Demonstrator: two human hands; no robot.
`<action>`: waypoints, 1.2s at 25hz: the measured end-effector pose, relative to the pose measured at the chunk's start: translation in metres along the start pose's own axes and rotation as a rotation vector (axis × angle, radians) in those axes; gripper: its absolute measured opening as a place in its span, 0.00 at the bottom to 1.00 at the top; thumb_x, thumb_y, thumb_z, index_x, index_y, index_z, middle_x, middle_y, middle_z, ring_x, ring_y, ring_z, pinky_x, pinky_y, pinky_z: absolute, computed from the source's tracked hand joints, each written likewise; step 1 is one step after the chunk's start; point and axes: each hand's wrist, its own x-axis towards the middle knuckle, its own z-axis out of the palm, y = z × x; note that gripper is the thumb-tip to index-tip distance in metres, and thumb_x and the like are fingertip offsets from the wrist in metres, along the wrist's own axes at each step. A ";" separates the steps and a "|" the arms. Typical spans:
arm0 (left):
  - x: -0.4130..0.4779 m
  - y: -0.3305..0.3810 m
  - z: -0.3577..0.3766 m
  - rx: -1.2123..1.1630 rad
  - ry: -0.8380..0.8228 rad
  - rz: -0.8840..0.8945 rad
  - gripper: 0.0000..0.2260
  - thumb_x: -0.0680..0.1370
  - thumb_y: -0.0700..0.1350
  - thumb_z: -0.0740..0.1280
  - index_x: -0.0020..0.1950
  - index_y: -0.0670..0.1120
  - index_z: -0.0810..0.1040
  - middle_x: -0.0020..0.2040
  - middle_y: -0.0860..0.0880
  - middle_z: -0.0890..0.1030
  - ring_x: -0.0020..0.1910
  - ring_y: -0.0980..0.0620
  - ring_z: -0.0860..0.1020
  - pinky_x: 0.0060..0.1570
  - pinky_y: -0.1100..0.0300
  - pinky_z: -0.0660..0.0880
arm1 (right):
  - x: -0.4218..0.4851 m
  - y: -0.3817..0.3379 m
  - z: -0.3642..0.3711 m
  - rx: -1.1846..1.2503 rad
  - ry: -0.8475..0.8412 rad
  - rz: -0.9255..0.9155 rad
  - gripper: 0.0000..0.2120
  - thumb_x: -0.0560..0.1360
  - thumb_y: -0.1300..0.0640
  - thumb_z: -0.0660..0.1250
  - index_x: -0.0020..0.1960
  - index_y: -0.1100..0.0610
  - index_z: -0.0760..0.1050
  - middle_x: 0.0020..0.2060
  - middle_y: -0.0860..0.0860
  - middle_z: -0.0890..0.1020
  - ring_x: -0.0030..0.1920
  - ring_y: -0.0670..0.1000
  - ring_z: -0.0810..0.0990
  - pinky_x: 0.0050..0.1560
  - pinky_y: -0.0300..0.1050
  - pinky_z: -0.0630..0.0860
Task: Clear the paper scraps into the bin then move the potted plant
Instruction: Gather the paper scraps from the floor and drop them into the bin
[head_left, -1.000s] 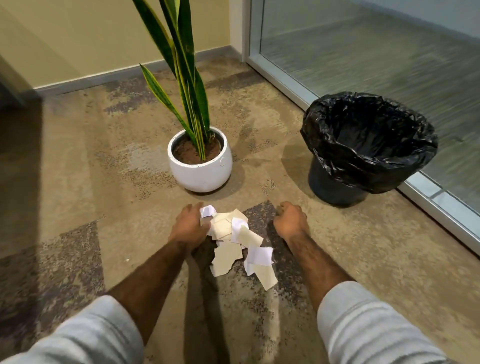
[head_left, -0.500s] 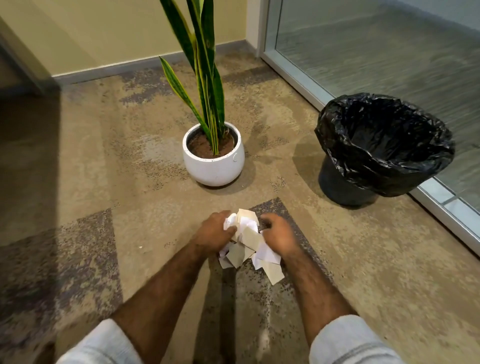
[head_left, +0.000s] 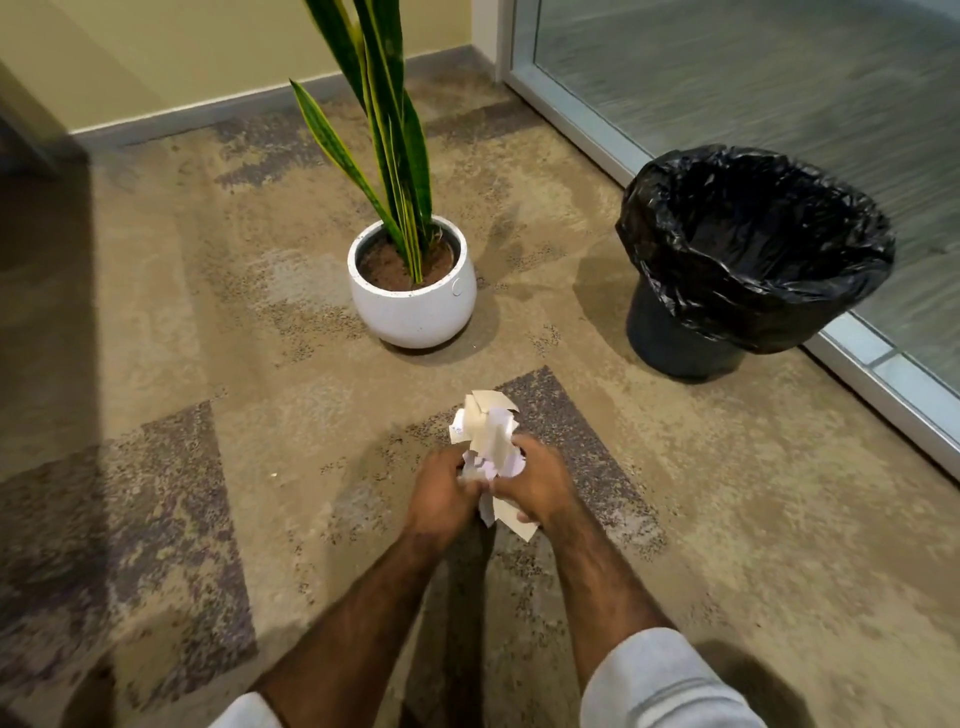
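Observation:
A bunch of white and cream paper scraps is squeezed between my two hands, sticking out above and below them. My left hand grips the bunch from the left, and my right hand grips it from the right, fingers curled round the paper. The potted plant, a round white pot with tall green, yellow-edged leaves, stands on the carpet beyond my hands. The bin, lined with a black bag, stands to the right of the plant, its mouth open and tilted toward me.
A glass wall with a metal frame runs behind the bin on the right. A yellow wall with a grey skirting board closes the far side. One tiny paper fleck lies on the carpet to the left of my hands.
My hands came together from either side of the loose scraps, gathered them into one bunch and lifted it off the carpet. The view pulled back a little.

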 end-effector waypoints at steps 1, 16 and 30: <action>-0.003 0.001 0.000 -0.040 0.018 -0.002 0.09 0.75 0.43 0.73 0.54 0.53 0.82 0.46 0.55 0.80 0.45 0.59 0.78 0.42 0.73 0.70 | -0.001 -0.003 0.006 0.062 0.006 0.002 0.24 0.66 0.55 0.79 0.59 0.50 0.76 0.47 0.45 0.77 0.45 0.51 0.80 0.35 0.56 0.85; 0.001 0.084 -0.016 -0.413 0.157 -0.122 0.08 0.78 0.38 0.66 0.50 0.45 0.86 0.42 0.53 0.86 0.39 0.55 0.84 0.37 0.63 0.78 | 0.008 -0.076 -0.065 0.001 -0.162 -0.051 0.12 0.70 0.71 0.72 0.48 0.60 0.73 0.42 0.60 0.79 0.38 0.55 0.82 0.43 0.57 0.85; 0.095 0.370 -0.015 -0.657 -0.073 0.342 0.08 0.71 0.37 0.68 0.45 0.46 0.84 0.45 0.44 0.87 0.46 0.41 0.85 0.50 0.41 0.83 | -0.020 -0.179 -0.346 -0.081 0.441 -0.302 0.18 0.69 0.72 0.74 0.56 0.64 0.76 0.43 0.59 0.81 0.37 0.55 0.83 0.35 0.48 0.82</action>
